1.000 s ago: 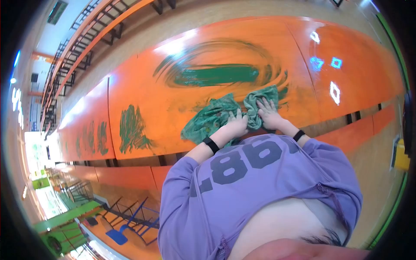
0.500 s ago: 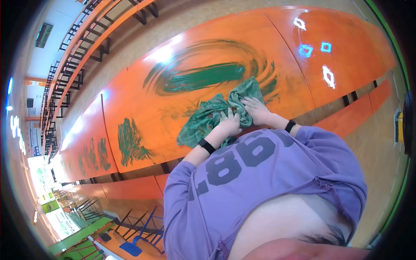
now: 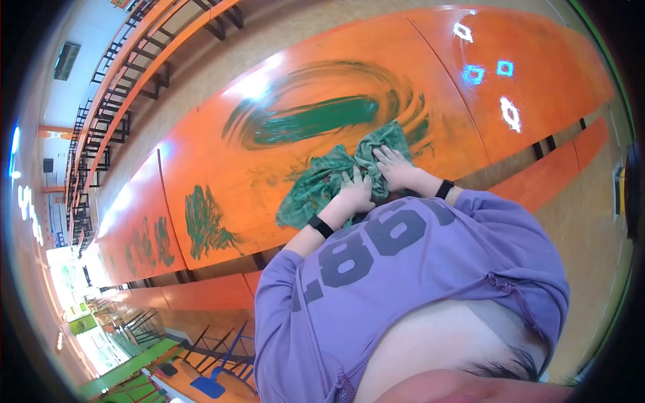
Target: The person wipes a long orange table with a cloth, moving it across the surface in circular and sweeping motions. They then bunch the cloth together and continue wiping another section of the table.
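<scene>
A damp green cloth (image 3: 314, 189) lies bunched at the near edge of the orange table (image 3: 443, 138). My left hand (image 3: 357, 192) rests on its middle, fingers stretched out and apart. Beside it, my right hand (image 3: 395, 168) presses flat on the folded right part of the cloth, its fingers also extended. Both wrists wear dark bands. Just beyond the cloth is a thick green paint streak (image 3: 319, 121), ringed by thinner curved smears. Another green patch (image 3: 203, 221) marks the table to the left.
Fainter green smears (image 3: 161, 240) run along the table's far left section. An orange bench (image 3: 208, 293) follows the near side. Long orange benches or tables with dark legs (image 3: 144, 57) stand across the floor. A blue chair (image 3: 209, 383) is at lower left.
Both hands stay on the cloth in nearly the same place. The upper right part of the cloth is slightly shifted, and the view has tilted a little.
</scene>
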### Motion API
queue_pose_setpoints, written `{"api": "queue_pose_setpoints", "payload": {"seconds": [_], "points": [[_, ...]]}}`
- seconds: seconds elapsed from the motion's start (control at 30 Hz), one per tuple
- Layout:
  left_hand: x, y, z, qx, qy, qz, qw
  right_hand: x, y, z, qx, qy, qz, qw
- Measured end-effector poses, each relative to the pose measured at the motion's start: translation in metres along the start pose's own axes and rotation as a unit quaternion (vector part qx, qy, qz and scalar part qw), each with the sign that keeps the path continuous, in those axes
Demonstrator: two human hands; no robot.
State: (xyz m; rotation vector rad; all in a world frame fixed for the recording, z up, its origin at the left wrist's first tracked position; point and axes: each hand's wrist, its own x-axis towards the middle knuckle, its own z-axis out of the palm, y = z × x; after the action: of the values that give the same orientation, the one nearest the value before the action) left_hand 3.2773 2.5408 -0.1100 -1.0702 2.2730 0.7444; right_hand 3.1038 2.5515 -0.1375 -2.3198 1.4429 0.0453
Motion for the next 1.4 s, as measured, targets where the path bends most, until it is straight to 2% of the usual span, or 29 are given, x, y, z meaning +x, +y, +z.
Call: {"api": "queue_pose_setpoints", "payload": {"seconds": [0.03, 0.07, 0.17, 0.2, 0.3, 0.4, 0.5, 0.6, 0.7, 0.73, 0.83, 0.87, 0.97, 1.07, 1.17, 1.27, 1.4], "points": [[-0.001, 0.002, -0.001, 0.000, -0.005, -0.002, 1.000, 0.000, 0.000, 0.001, -0.014, -0.006, 0.001, 1.000], [-0.002, 0.003, -0.002, 0.001, -0.009, -0.004, 1.000, -0.005, -0.001, 0.002, -0.051, 0.042, -0.017, 0.998], [0.000, 0.002, -0.001, -0.008, -0.005, -0.005, 1.000, -0.008, -0.008, 0.011, -0.058, 0.056, 0.003, 0.997], [0.000, 0.002, 0.000, -0.015, -0.001, -0.006, 1.000, -0.006, -0.014, 0.012, -0.064, 0.090, 0.013, 0.994], [0.000, -0.001, 0.002, -0.029, 0.007, 0.001, 1.000, -0.007, -0.018, 0.006, 0.049, 0.018, 0.078, 0.996], [-0.001, -0.001, 0.004, -0.031, 0.022, 0.003, 0.999, -0.014, -0.012, 0.019, 0.075, 0.123, 0.048, 0.988], [-0.001, 0.000, 0.003, -0.036, 0.015, 0.000, 0.999, -0.016, -0.004, 0.032, 0.018, 0.245, -0.009, 0.969], [0.000, -0.001, 0.001, -0.027, 0.010, 0.001, 1.000, -0.011, -0.006, 0.019, 0.074, 0.273, 0.003, 0.959], [-0.001, 0.000, 0.002, -0.027, 0.006, -0.001, 1.000, -0.004, -0.011, -0.002, 0.067, 0.170, 0.058, 0.982], [-0.001, 0.000, 0.001, -0.027, 0.006, -0.002, 1.000, -0.003, -0.008, -0.002, 0.032, 0.161, 0.044, 0.985], [0.000, 0.000, 0.003, -0.016, 0.013, 0.003, 1.000, -0.003, -0.007, -0.017, 0.015, 0.043, 0.064, 0.997], [0.001, -0.002, 0.006, -0.003, 0.022, 0.009, 1.000, -0.009, -0.011, -0.022, -0.023, 0.038, 0.086, 0.995], [0.001, -0.003, 0.006, 0.008, 0.024, 0.012, 1.000, -0.024, -0.008, -0.025, 0.034, -0.078, 0.193, 0.978], [-0.001, -0.001, 0.005, 0.007, 0.023, 0.010, 1.000, -0.052, -0.002, -0.014, 0.066, -0.096, 0.241, 0.964], [-0.003, 0.002, 0.001, 0.006, 0.012, 0.004, 1.000, -0.068, 0.007, 0.007, 0.058, -0.062, 0.214, 0.973], [-0.004, 0.006, -0.003, -0.009, 0.004, -0.009, 1.000, -0.063, 0.001, 0.010, 0.060, -0.040, 0.239, 0.968], [-0.002, 0.004, 0.002, -0.016, 0.015, -0.004, 1.000, -0.037, -0.001, 0.006, 0.008, 0.072, 0.169, 0.983]]}}
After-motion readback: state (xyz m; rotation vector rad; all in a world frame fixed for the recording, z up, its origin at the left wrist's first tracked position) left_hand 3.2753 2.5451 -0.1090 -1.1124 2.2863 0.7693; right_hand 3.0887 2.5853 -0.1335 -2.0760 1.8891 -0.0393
